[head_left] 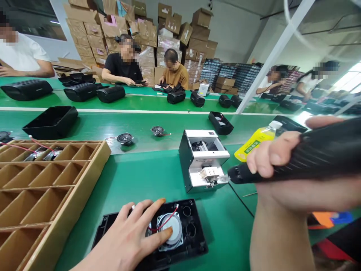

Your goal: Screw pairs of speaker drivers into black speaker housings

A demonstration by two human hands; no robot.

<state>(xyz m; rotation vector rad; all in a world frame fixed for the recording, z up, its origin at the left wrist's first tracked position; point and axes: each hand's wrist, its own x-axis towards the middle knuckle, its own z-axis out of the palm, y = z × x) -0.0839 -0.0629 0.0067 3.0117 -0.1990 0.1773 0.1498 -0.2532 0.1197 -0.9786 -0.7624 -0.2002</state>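
My left hand (pixel 138 231) lies with its fingers spread over a black plastic speaker panel (pixel 194 226). Its thumb rests on a round speaker driver (pixel 172 229) with a red wire, seated in the panel; part of the panel is hidden under the hand. My right hand (pixel 279 158) is wrapped around a black electric screwdriver (pixel 318 154), pointing left. The screwdriver's tip is at the front of a white and black screw feeder (pixel 207 154); whether a screw is on the tip, I cannot make out.
On the left stands a cardboard divider box (pixel 93 177) holding a few drivers. Two loose drivers (pixel 125 138) and a black speaker shell (pixel 52 121) are on the green belt (pixel 180 122). A yellow bottle (pixel 254 141) stands behind my right hand. Several people work across the line.
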